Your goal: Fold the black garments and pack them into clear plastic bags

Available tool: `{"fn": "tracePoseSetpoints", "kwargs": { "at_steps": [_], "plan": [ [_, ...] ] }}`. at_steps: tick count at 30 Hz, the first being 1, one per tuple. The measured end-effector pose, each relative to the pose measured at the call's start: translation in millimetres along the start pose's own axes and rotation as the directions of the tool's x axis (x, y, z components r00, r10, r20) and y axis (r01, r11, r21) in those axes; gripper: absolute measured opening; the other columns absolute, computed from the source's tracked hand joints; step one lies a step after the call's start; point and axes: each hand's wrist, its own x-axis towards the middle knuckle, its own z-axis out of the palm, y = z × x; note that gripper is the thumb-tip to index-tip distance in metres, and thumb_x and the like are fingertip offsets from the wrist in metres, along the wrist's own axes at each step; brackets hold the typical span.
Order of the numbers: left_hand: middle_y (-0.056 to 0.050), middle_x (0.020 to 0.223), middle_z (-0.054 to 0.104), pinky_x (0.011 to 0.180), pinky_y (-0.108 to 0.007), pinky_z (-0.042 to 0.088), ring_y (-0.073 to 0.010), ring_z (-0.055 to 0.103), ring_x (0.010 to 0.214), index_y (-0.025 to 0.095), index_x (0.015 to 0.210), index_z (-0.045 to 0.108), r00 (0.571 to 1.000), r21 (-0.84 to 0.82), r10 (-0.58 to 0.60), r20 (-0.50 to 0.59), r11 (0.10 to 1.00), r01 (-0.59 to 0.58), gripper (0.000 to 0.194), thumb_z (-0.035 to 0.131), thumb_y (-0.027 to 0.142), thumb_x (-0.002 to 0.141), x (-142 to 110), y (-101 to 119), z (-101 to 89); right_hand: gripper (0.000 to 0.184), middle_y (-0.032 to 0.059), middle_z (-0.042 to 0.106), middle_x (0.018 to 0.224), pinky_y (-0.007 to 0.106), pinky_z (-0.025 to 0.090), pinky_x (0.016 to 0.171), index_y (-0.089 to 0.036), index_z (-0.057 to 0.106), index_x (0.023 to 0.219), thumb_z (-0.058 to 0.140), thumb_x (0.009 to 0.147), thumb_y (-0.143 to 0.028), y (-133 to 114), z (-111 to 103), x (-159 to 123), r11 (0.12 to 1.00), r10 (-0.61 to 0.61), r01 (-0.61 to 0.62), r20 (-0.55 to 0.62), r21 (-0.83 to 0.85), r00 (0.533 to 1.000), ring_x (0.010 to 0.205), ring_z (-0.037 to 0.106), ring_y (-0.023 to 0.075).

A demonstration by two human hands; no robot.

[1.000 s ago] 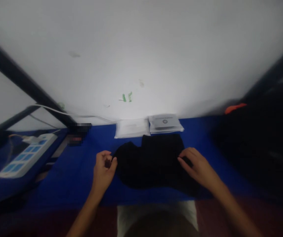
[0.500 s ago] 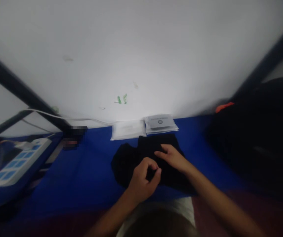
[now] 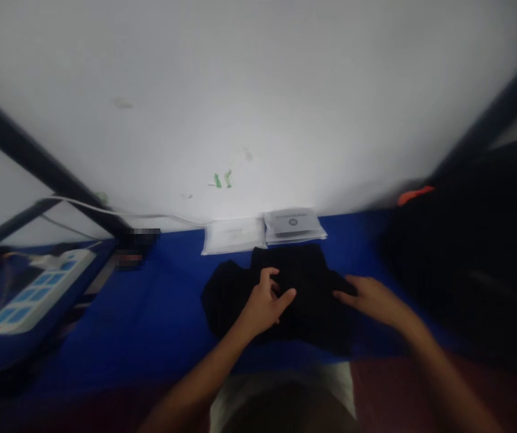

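on blue tabletop (image 3: 159,307), uneven-edged black fabric (image 3: 310,300); left hand (image 3: 265,305) spread, right hand (image 3: 371,297) grip unclear

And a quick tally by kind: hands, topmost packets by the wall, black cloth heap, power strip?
Left hand and right hand: 2
Left packet and right packet: 2 (can't tell if more lie beneath)
Black cloth heap: 1
Power strip: 1
Total: 6

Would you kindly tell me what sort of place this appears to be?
Probably an indoor workstation against a pale wall: black cloth lies on a blue-topped table, with flat packets behind it and a power strip at the left.
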Motion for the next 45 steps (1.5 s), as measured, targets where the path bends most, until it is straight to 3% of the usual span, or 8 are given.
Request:
{"fn": "tracePoseSetpoints", "kwargs": {
  "at_steps": [8, 12, 15, 20, 24, 29, 35, 45],
  "plan": [
    [-0.005, 0.105, 0.059, 0.090, -0.037, 0.048, -0.0202, 0.060, 0.098, 0.023, 0.131, 0.043, 0.956, 0.083, 0.288, -0.063, 0.956, -0.282, 0.054, 0.062, 0.020, 0.081, -1, 20, 7.9, 0.083, 0.0227, 0.055, 0.135, 0.051, 0.041, 0.100, -0.011, 0.053, 0.134, 0.065, 0.073, -0.066, -25, -33, 10, 0.982, -0.180, 0.169, -0.142, -0.087, 0.973, 0.125, 0.050, 0.0405],
    [-0.007, 0.118, 0.057, 0.095, -0.036, 0.046, -0.0206, 0.057, 0.107, 0.023, 0.131, 0.042, 0.883, -0.057, 0.457, -0.109, 0.884, -0.465, 0.050, 0.058, 0.018, 0.084, -2, 35, 14.2, 0.101, 0.0136, 0.052, 0.141, 0.042, 0.040, 0.105, -0.019, 0.040, 0.145, 0.082, 0.060, -0.053, -64, -43, 38, 0.802, -0.576, 0.531, 0.119, 0.273, 0.809, 0.124, 0.053, 0.0314],
    [-0.007, 0.114, 0.057, 0.095, -0.036, 0.045, -0.0208, 0.057, 0.104, 0.023, 0.131, 0.043, 0.874, -0.054, 0.438, -0.212, 0.887, -0.458, 0.048, 0.057, 0.018, 0.085, 0, 41, 13.2, 0.078, 0.0061, 0.068, 0.116, 0.034, 0.049, 0.092, -0.018, 0.060, 0.127, 0.085, 0.058, -0.045, -82, -40, 65, 0.711, -0.680, 0.512, 0.284, 0.482, 0.676, 0.104, 0.065, 0.0253],
    [-0.003, 0.096, 0.055, 0.087, -0.032, 0.047, -0.0170, 0.057, 0.091, 0.023, 0.122, 0.051, 0.881, -0.099, 0.300, -0.367, 0.929, -0.358, 0.039, 0.057, 0.018, 0.084, 11, 39, -6.8, 0.039, 0.0012, 0.074, 0.083, 0.026, 0.054, 0.070, -0.013, 0.074, 0.091, 0.084, 0.061, -0.035, -86, -26, 92, 0.758, -0.616, 0.274, 0.510, 0.593, 0.601, 0.073, 0.068, 0.0183],
    [0.001, 0.086, 0.056, 0.075, -0.025, 0.048, -0.0133, 0.057, 0.077, 0.022, 0.118, 0.051, 0.873, -0.103, 0.273, -0.405, 0.935, -0.341, 0.035, 0.058, 0.023, 0.084, 30, 22, -32.9, 0.034, 0.0023, 0.075, 0.085, 0.025, 0.055, 0.068, -0.013, 0.074, 0.091, 0.083, 0.062, -0.029, -78, -13, 96, 0.703, -0.581, 0.084, 0.503, 0.706, 0.640, 0.072, 0.069, 0.0174],
    [-0.007, 0.102, 0.062, 0.086, -0.032, 0.050, -0.0182, 0.061, 0.095, 0.019, 0.105, 0.057, 0.831, 0.487, 0.457, -0.316, 0.830, -0.272, 0.023, 0.041, 0.018, 0.090, 63, -9, -87.5, 0.042, 0.0015, 0.075, 0.087, 0.026, 0.056, 0.071, -0.015, 0.072, 0.095, 0.086, 0.057, -0.021, -60, 7, 100, 0.562, -0.472, -0.082, 0.401, 0.823, 0.785, 0.076, 0.070, 0.0177],
    [-0.011, 0.107, 0.062, 0.103, -0.045, 0.040, -0.0292, 0.052, 0.113, 0.017, 0.100, 0.065, 0.900, 0.704, 0.407, -0.156, 0.685, -0.187, 0.038, 0.050, 0.004, 0.067, 80, -36, -155.3, 0.041, 0.0022, 0.075, 0.088, 0.027, 0.056, 0.071, -0.015, 0.071, 0.095, 0.086, 0.056, -0.020, -49, 22, 107, 0.491, -0.415, -0.123, 0.356, 0.862, 0.837, 0.077, 0.070, 0.0178],
    [-0.010, 0.110, 0.065, 0.092, -0.037, 0.046, -0.0259, 0.058, 0.106, 0.017, 0.108, 0.062, 0.957, 0.867, 0.278, -0.087, 0.495, -0.064, 0.026, 0.048, 0.021, 0.086, 93, -44, -168.8, 0.037, 0.0017, 0.073, 0.085, 0.027, 0.055, 0.068, -0.015, 0.072, 0.091, 0.085, 0.058, -0.026, -50, 20, 102, 0.557, -0.436, -0.056, 0.349, 0.828, 0.829, 0.075, 0.068, 0.0177]
  ]
}}
